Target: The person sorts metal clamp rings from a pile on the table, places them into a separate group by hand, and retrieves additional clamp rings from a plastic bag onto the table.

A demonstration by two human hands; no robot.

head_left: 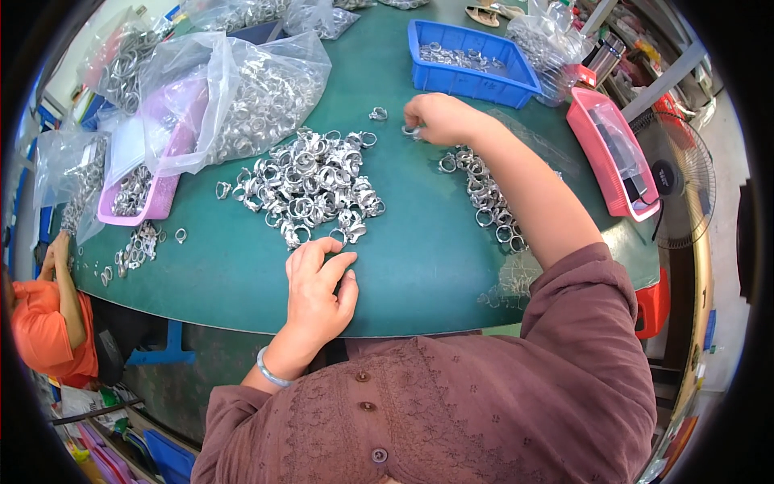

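Note:
A heap of small silver metal rings [310, 181] lies on the green tabletop in front of me. At its near edge is my left hand [316, 294], fingers bent and apart, the fingertips by the lowest rings; I see nothing held in it. Farther off to the right, my right hand [442, 119] is closed with a silver ring [410, 131] at its fingertips, at or just above the table. One loose ring [378, 114] lies to the left of that hand. A second group of rings [484, 194] spreads below my right forearm, which hides part of it.
A blue tray [476, 85] with some rings stands at the back. To the right are a pink basket [601, 153] and a fan [685, 177]. Bagged rings [266, 105] and a purple basket [165, 194] sit left. A co-worker in orange [48, 323] works at the left edge.

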